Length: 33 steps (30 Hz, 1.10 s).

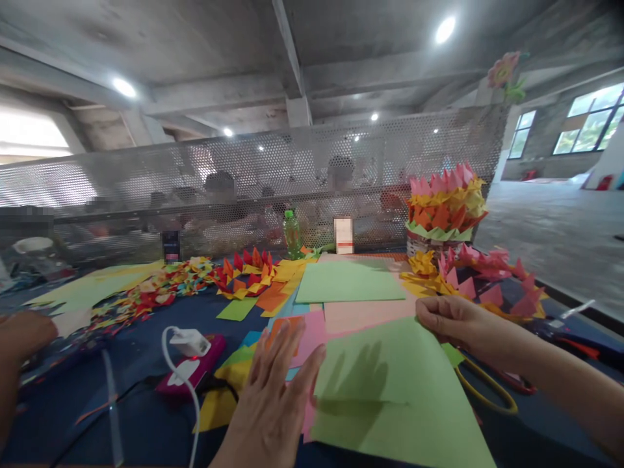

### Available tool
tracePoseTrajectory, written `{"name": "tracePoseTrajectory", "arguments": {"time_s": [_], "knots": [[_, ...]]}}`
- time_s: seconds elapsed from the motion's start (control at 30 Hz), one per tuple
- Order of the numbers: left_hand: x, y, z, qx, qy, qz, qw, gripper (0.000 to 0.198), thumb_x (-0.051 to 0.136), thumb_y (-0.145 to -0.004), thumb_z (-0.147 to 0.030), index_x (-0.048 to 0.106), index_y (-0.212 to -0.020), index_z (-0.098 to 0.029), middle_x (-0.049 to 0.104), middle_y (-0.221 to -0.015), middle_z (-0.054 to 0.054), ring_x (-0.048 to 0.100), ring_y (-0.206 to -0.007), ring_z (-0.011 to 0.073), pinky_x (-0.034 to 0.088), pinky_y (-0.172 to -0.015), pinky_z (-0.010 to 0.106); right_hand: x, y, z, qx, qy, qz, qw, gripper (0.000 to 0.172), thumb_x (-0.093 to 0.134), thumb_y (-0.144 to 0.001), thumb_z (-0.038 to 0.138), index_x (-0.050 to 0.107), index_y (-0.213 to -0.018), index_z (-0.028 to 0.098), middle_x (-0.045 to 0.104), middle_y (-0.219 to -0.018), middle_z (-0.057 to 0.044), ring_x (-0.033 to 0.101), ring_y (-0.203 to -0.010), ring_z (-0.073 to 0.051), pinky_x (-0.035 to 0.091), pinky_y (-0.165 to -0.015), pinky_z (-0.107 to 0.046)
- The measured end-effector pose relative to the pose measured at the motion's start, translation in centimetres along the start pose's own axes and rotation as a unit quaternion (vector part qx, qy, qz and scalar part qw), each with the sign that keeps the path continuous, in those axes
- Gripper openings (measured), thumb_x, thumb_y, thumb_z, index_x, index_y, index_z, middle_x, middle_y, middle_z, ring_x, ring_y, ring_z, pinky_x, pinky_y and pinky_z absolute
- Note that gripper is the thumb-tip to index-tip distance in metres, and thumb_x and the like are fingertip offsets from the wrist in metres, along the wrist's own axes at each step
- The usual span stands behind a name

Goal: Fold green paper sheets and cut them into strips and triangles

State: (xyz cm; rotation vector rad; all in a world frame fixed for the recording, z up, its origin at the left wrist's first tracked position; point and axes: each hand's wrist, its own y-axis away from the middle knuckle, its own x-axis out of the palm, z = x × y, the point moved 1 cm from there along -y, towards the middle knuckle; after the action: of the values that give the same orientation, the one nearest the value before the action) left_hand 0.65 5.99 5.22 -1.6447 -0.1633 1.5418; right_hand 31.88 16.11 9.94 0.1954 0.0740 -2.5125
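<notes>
A large light green paper sheet [394, 396] lies in front of me on the dark blue table [141, 422]. My left hand [273, 396] hovers flat at the sheet's left edge, fingers stretched out and together, holding nothing. My right hand [455, 322] pinches the sheet's upper right corner, fingers curled on the paper. Under the sheet lie pink sheets [361, 315] and other coloured sheets.
Another green sheet [348, 283] lies farther back. A folded paper flower basket [443, 211] and pink and yellow folded pieces [480, 276] stand right. Yellow-handled scissors [487, 390] lie under my right arm. A white charger on a pink device [190, 354] sits left. Another person's hand [22, 335] shows far left.
</notes>
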Motion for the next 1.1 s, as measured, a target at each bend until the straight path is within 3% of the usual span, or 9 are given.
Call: {"name": "tracePoseTrajectory", "arguments": {"time_s": [0.2, 0.37, 0.53, 0.67, 0.77, 0.87, 0.93, 1.0, 1.1], "knots": [[0.0, -0.1, -1.7, 0.021, 0.095, 0.043, 0.994, 0.074, 0.041, -0.089, -0.018, 0.001, -0.152, -0.022, 0.036, -0.15, 0.016, 0.034, -0.139, 0.0252, 0.038, -0.108, 0.044, -0.3, 0.1, -0.3, 0.033, -0.147, -0.038, 0.988, 0.03, 0.068, -0.082, 0.043, 0.053, -0.075, 0.018, 0.054, -0.07, 0.003, 0.051, -0.062, -0.009, 0.041, -0.059, -0.02], [2.2, -0.4, -2.6, 0.058, 0.07, -0.034, 0.995, 0.062, 0.043, -0.09, -0.025, 0.024, -0.147, -0.011, 0.042, -0.146, 0.017, 0.028, -0.141, 0.0296, 0.025, -0.114, 0.051, 0.9, -0.1, 0.1, 0.038, -0.2, -0.028, 0.979, 0.026, 0.069, -0.082, 0.041, 0.06, -0.079, 0.017, 0.059, -0.067, 0.002, 0.054, -0.059, -0.01, 0.045, -0.061, -0.022], [1.0, -0.3, -1.3, -0.032, 0.162, -0.041, 0.985, 0.038, 0.045, -0.09, -0.022, 0.054, -0.126, -0.023, 0.066, -0.12, 0.006, 0.057, -0.119, 0.0217, 0.039, -0.107, 0.036, 1.5, 0.3, 0.4, 0.052, -0.207, -0.025, 0.977, 0.025, 0.067, -0.084, 0.041, 0.061, -0.076, 0.018, 0.062, -0.069, 0.002, 0.056, -0.059, -0.009, 0.045, -0.06, -0.021], [-1.4, -1.0, -0.3, -0.216, 0.239, 0.014, 0.947, 0.025, 0.046, -0.091, -0.026, 0.068, -0.103, -0.025, 0.073, -0.095, 0.003, 0.068, -0.088, 0.0183, 0.052, -0.078, 0.024, 0.7, 0.5, 0.5, 0.033, -0.018, -0.081, 0.996, 0.033, 0.058, -0.086, 0.052, 0.066, -0.084, 0.02, 0.069, -0.087, -0.005, 0.063, -0.08, -0.019, 0.049, -0.077, -0.031], [-2.7, -2.1, 0.0, -0.273, 0.319, 0.093, 0.903, 0.029, 0.049, -0.091, -0.037, 0.07, -0.104, -0.021, 0.072, -0.09, 0.003, 0.065, -0.085, 0.0194, 0.05, -0.074, 0.024, -0.3, 0.2, 1.0, -0.01, 0.01, -0.146, 0.989, 0.052, 0.045, -0.087, 0.065, 0.064, -0.109, 0.022, 0.065, -0.116, -0.01, 0.059, -0.107, -0.028, 0.047, -0.09, -0.039], [-3.1, -3.4, 0.1, -0.286, 0.415, 0.177, 0.845, 0.035, 0.047, -0.091, -0.043, 0.07, -0.103, -0.019, 0.069, -0.083, 0.002, 0.062, -0.078, 0.0182, 0.049, -0.066, 0.022, -0.5, -0.1, 1.8, -0.035, -0.075, -0.087, 0.993, 0.067, 0.027, -0.087, 0.072, 0.055, -0.125, 0.026, 0.06, -0.127, -0.01, 0.058, -0.113, -0.03, 0.048, -0.09, -0.044], [-2.7, -4.2, 0.1, -0.292, 0.449, 0.209, 0.818, 0.035, 0.047, -0.09, -0.042, 0.07, -0.102, -0.018, 0.069, -0.08, 0.002, 0.062, -0.076, 0.0181, 0.048, -0.065, 0.022, 0.0, -0.1, 2.4, -0.041, -0.07, -0.04, 0.996, 0.064, 0.025, -0.089, 0.069, 0.049, -0.132, 0.028, 0.057, -0.132, -0.009, 0.058, -0.115, -0.029, 0.047, -0.093, -0.045], [-2.0, -4.7, -0.1, -0.283, 0.436, 0.237, 0.821, 0.031, 0.048, -0.089, -0.037, 0.07, -0.096, -0.018, 0.069, -0.08, 0.002, 0.062, -0.076, 0.0182, 0.047, -0.065, 0.022, 1.0, -0.1, 2.5, -0.043, 0.005, -0.012, 0.999, 0.056, 0.037, -0.091, 0.061, 0.046, -0.134, 0.026, 0.057, -0.131, -0.011, 0.057, -0.115, -0.027, 0.045, -0.097, -0.045], [-0.5, -5.2, -0.4, -0.254, 0.348, 0.259, 0.864, 0.026, 0.047, -0.087, -0.029, 0.07, -0.081, -0.019, 0.069, -0.075, 0.002, 0.062, -0.072, 0.0177, 0.043, -0.064, 0.022, 2.8, -0.5, 1.3, -0.054, 0.193, 0.011, 0.98, 0.055, 0.056, -0.087, 0.049, 0.045, -0.134, 0.023, 0.06, -0.125, -0.011, 0.058, -0.111, -0.024, 0.045, -0.095, -0.041]]}}
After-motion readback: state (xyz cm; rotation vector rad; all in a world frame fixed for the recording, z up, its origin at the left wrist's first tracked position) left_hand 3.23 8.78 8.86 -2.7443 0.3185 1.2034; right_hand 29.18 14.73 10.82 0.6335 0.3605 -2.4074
